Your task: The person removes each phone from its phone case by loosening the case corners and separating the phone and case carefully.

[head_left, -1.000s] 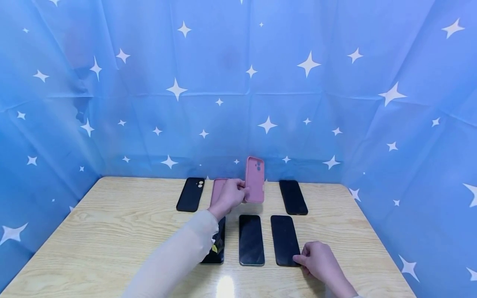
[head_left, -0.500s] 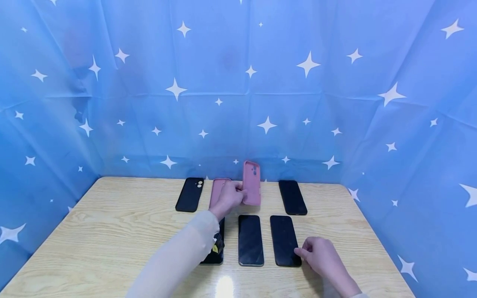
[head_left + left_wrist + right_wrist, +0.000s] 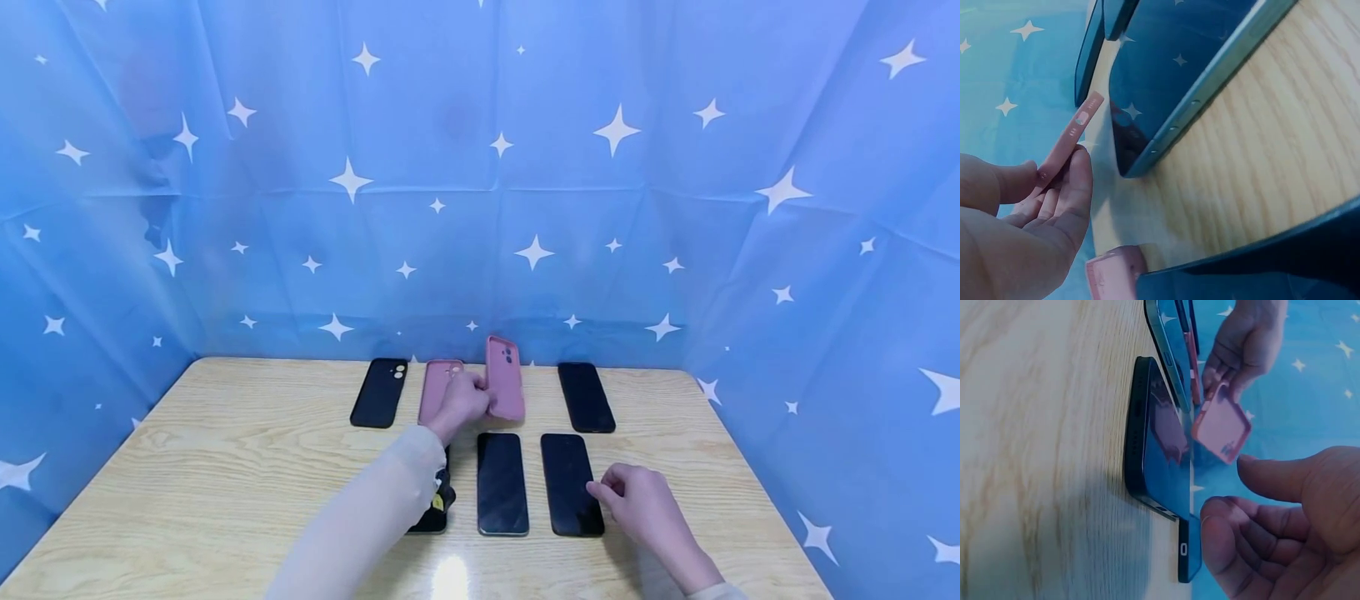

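My left hand [image 3: 467,398] pinches a pink phone case [image 3: 505,379] by its left side, thumb on one face and fingers on the other. The case stands tilted over the back of the table, its hollow inside and camera cutouts toward me. In the right wrist view the same case [image 3: 1225,428] hangs from the left hand's fingertips. My right hand [image 3: 633,500] holds nothing; its fingers are loosely bent at the right edge of a black phone [image 3: 572,483]. The right wrist view shows a gap between thumb [image 3: 1279,478] and fingers.
A second pink case [image 3: 433,400] lies partly behind the left hand, beside a black case [image 3: 379,393]. A dark phone [image 3: 502,483] lies in the middle; another [image 3: 431,523] is half hidden under the left sleeve. A black item [image 3: 587,397] lies back right. A starry blue curtain [image 3: 450,275] borders the table.
The pink case in my left hand has come down toward the tabletop and shifted slightly left. My right hand has slid from the black phone's lower corner farther up along its right edge.
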Motion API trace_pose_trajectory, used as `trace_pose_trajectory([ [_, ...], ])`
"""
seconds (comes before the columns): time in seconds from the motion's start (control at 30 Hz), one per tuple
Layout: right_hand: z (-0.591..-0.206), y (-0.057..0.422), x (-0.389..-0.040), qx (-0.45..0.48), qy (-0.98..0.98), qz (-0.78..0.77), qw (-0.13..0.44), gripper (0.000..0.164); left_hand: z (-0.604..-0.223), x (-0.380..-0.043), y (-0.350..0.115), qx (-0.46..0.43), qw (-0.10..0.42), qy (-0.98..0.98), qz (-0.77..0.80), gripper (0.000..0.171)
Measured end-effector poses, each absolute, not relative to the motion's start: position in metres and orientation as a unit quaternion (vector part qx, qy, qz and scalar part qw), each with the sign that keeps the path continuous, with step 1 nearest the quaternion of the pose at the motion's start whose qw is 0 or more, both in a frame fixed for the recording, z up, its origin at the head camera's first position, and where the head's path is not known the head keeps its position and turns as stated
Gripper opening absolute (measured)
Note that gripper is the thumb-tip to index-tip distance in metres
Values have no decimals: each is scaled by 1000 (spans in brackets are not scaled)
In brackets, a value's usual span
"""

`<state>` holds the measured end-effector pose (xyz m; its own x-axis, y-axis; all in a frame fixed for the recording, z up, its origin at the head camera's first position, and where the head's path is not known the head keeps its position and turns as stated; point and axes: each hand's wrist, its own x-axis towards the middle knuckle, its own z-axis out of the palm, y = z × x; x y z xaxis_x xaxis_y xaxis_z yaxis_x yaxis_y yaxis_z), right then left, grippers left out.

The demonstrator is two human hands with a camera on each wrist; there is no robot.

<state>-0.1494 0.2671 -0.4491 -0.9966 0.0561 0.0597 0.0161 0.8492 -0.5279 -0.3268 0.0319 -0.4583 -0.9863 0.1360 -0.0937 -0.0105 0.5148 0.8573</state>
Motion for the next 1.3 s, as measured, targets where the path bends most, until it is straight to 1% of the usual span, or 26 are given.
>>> trace_pose_trajectory([
  [0.1, -448, 266, -149, -18, -960, 278, 38, 23, -461, -326, 31, 27, 91, 862, 498, 39],
  [0.33, -446, 266, -150, -16, -958, 283, 39, 23, -462, -325, 31, 13, 105, 854, 510, 29],
  [0.6, -445, 266, -152, -7, -957, 285, 49, 23, -464, -323, 35, -3, 90, 876, 474, 39],
  [0.83, -446, 267, -154, -13, -956, 290, 43, 23, -465, -324, 36, 1, 80, 903, 423, 42],
  [1.03, -446, 268, -155, -22, -955, 292, 45, 23, -461, -322, 35, 28, 101, 913, 395, 42],
  [1.17, -447, 272, -160, -18, -956, 289, 54, 24, -454, -319, 33, 34, 110, 912, 395, 46],
  [1.23, -448, 275, -165, -14, -957, 284, 63, 23, -451, -318, 31, 35, 108, 912, 393, 49],
  [1.3, -448, 279, -172, -9, -959, 275, 74, 21, -447, -316, 29, 41, 98, 914, 392, 47],
])
